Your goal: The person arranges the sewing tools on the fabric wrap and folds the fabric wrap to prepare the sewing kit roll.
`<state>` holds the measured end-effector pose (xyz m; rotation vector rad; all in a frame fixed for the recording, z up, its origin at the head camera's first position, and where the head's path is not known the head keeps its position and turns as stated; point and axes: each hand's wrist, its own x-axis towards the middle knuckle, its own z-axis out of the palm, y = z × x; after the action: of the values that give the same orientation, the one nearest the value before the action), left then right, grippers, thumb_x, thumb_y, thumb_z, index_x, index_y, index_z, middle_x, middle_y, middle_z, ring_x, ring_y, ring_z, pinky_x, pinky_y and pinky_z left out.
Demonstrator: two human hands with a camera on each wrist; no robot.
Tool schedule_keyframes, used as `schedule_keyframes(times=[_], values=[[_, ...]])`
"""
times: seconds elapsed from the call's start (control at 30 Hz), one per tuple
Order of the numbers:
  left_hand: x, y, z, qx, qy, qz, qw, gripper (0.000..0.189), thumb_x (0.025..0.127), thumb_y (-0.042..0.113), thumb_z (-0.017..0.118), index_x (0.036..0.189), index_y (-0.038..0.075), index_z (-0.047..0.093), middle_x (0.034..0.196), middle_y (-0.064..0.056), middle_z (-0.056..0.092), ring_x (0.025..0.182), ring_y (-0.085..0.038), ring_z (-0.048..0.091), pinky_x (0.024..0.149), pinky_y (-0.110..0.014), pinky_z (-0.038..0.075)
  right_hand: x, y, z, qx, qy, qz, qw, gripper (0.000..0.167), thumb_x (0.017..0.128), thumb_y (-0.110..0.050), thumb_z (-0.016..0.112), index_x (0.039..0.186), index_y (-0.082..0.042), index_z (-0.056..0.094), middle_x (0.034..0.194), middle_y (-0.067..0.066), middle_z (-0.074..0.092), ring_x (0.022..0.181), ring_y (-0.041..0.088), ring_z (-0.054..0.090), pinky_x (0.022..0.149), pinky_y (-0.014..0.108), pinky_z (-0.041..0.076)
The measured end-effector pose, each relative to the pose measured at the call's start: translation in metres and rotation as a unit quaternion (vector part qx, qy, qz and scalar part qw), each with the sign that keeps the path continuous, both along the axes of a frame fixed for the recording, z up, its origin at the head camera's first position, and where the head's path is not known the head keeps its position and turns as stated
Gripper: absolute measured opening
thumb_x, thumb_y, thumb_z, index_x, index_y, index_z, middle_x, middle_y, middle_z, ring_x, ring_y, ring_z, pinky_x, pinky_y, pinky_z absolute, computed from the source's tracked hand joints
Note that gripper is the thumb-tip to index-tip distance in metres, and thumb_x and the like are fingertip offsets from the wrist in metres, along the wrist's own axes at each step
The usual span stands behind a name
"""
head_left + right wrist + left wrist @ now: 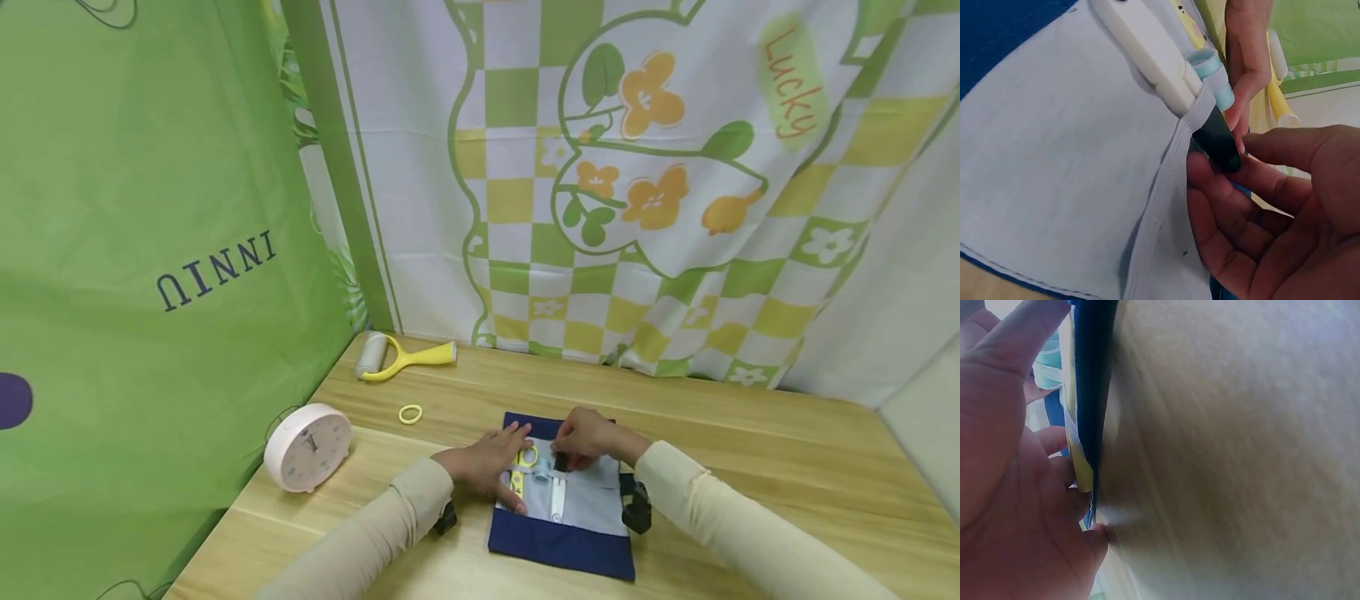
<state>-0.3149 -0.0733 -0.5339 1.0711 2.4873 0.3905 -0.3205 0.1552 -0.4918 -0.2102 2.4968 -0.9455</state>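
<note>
White tool with a black end (1169, 78) lies on the grey inner face of an opened navy fabric organizer (558, 546), its middle passing under a pale elastic band (1200, 111). The right hand (588, 437) pinches the black end between thumb and forefinger, just beyond the band — the other fingers are curled beside it. The left hand (491, 462) lies at the organizer's left edge with its fingers extended and apart, gripping nothing, the thumb reaching over the lower part of that edge. Between the left hand and the tool sit a light-blue roll (542, 473), tucked under the elastic, and a yellow item with a ring-shaped handle (517, 485), which is partly covered by the hand. The organizer rests on a wooden table (787, 450). Well to the left stands a pink round clock (308, 447), with a small yellow ring (410, 422) lying between it and the organizer. Farther back — near the patterned curtain (510, 200) — a lint roller (431, 355) with a yellow handle lies on its side.
</note>
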Motion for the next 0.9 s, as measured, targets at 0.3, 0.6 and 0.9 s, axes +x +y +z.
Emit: schedule_keyframes(times=[0.3, 0.6, 0.9], values=[[0.002, 0.002, 0.002, -0.006, -0.002, -0.007, 1.0000, 0.122, 0.079, 0.060, 0.077, 0.161, 0.007, 0.004, 0.171, -0.005, 0.009, 0.159, -0.029, -0.001, 0.128, -0.051, 0.008, 0.011, 0.011, 0.000, -0.010, 0.051, 0.071, 0.9961, 0.018, 0.095, -0.015, 0.067, 0.088, -0.002, 0.078, 0.070, 0.011, 0.073, 0.060, 0.016, 0.068, 0.056, 0.028, 0.056], [0.006, 0.005, 0.016, -0.017, 0.013, 0.000, 0.9998, 0.115, 0.080, 0.061, 0.076, 0.161, 0.009, 0.014, 0.171, -0.010, 0.002, 0.159, -0.030, 0.001, 0.128, -0.050, 0.011, 0.037, 0.103, 0.045, -0.043, 0.153, 0.143, 0.9768, 0.029, 0.100, -0.016, 0.060, 0.116, 0.007, 0.067, 0.090, 0.013, 0.074, 0.070, 0.012, 0.067, 0.059, 0.023, 0.053], [0.004, -0.002, 0.025, -0.041, 0.027, 0.013, 0.9987, 0.113, 0.079, 0.061, 0.076, 0.160, 0.008, 0.017, 0.171, -0.011, 0.003, 0.159, -0.030, 0.002, 0.129, -0.048, 0.013, 0.092, 0.227, 0.046, 0.161, 0.196, 0.107, 0.9613, 0.019, 0.093, -0.014, 0.069, 0.101, 0.004, 0.069, 0.083, 0.002, 0.071, 0.065, 0.001, 0.059, 0.057, 0.024, 0.050]])
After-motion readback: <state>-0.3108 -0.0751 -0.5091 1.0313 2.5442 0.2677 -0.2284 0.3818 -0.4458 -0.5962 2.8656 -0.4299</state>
